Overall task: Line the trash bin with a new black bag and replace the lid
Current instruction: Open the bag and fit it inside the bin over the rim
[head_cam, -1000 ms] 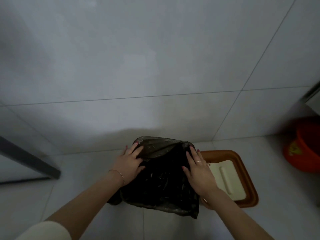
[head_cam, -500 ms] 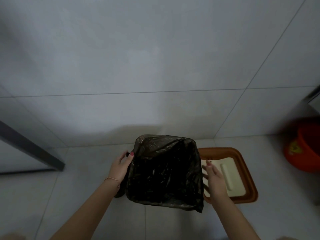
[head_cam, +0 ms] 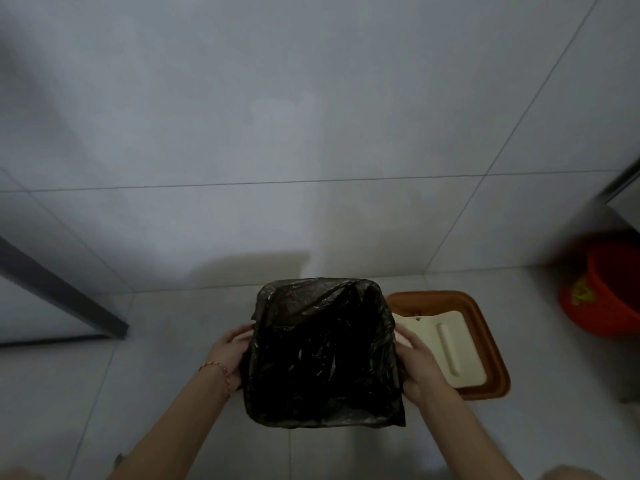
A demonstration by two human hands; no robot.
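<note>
A square trash bin stands on the floor by the wall, wrapped in a black bag (head_cam: pixel 322 355) whose edge is folded down over the rim, so the bin's own body is hidden. My left hand (head_cam: pixel 230 351) presses against the bag on the bin's left side. My right hand (head_cam: pixel 414 358) presses against the bag on the right side. The lid (head_cam: pixel 464 341), brown-framed with a cream flap and handle, lies flat on the floor just right of the bin.
A tiled wall rises directly behind the bin. An orange bucket (head_cam: pixel 606 289) stands at the far right under a cabinet edge. A dark metal frame leg (head_cam: pixel 62 292) meets the floor at the left. Light floor tiles surround the bin.
My hands moved from the top of the bag's opening down to the bin's left and right sides. The bag's mouth now lies spread over the whole rim.
</note>
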